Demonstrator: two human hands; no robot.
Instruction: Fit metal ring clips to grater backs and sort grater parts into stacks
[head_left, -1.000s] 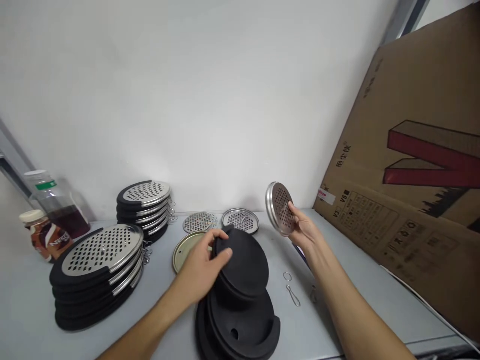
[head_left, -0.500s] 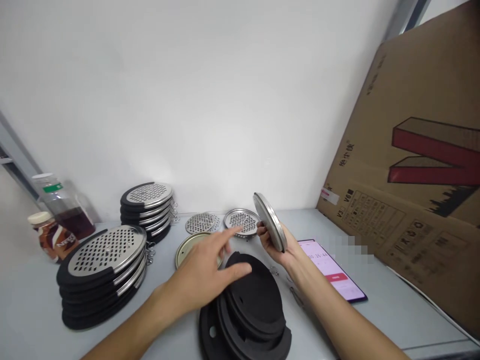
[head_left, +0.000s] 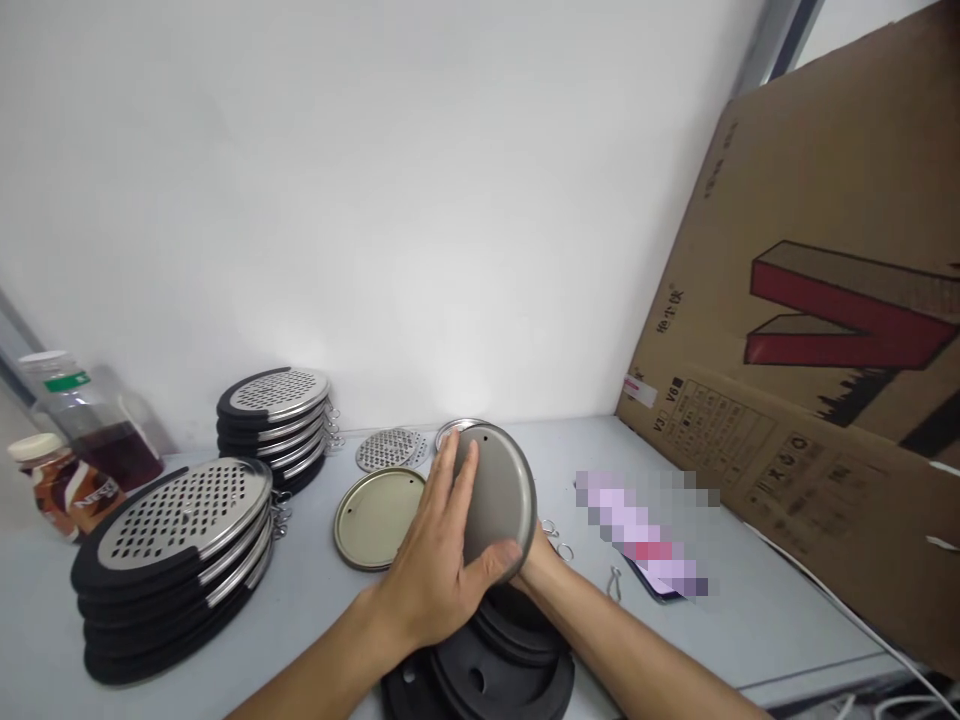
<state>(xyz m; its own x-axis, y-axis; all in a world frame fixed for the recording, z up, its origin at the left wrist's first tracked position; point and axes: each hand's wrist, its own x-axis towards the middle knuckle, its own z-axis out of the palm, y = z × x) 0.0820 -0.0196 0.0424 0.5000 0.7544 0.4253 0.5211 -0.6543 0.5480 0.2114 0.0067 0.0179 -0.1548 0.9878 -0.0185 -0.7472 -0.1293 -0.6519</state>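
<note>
While the left hand [head_left: 439, 555] lies flat on the face of a grey disc [head_left: 501, 490] at center frame, fingers extended and thumb across the lower face, the right hand [head_left: 534, 548] sits behind that disc, only a bit near the wrist showing; fingers hidden, grip can't be told. Disc is up off the counter [head_left: 315, 600], tilted, face toward camera, small hole near top edge. Below it, bottom center: stacked black pieces [head_left: 502, 685], round, holes visible.

Containers, far left: clear bottle [head_left: 71, 408], white cap, green band, dark red liquid [head_left: 120, 455] in lower part. Just in front, jar [head_left: 56, 475], cream lid on, brown and white label; contents hidden by label. Right side: big cardboard box [head_left: 697, 400], leaning, red V print; inside not visible. Left of the disc, shallow gold lid [head_left: 367, 535] lies flat, raised rim, small hole near its left edge.

Left of center, two stacks, near stack [head_left: 180, 515] and far stack [head_left: 277, 395]: perforated metal on top, black edging, wire loops on right sides. Behind gold lid, perforated plates [head_left: 386, 450]. Right of the hands: wire rings [head_left: 565, 551], wire clip [head_left: 615, 582], phone [head_left: 637, 535], screen pixelated.
</note>
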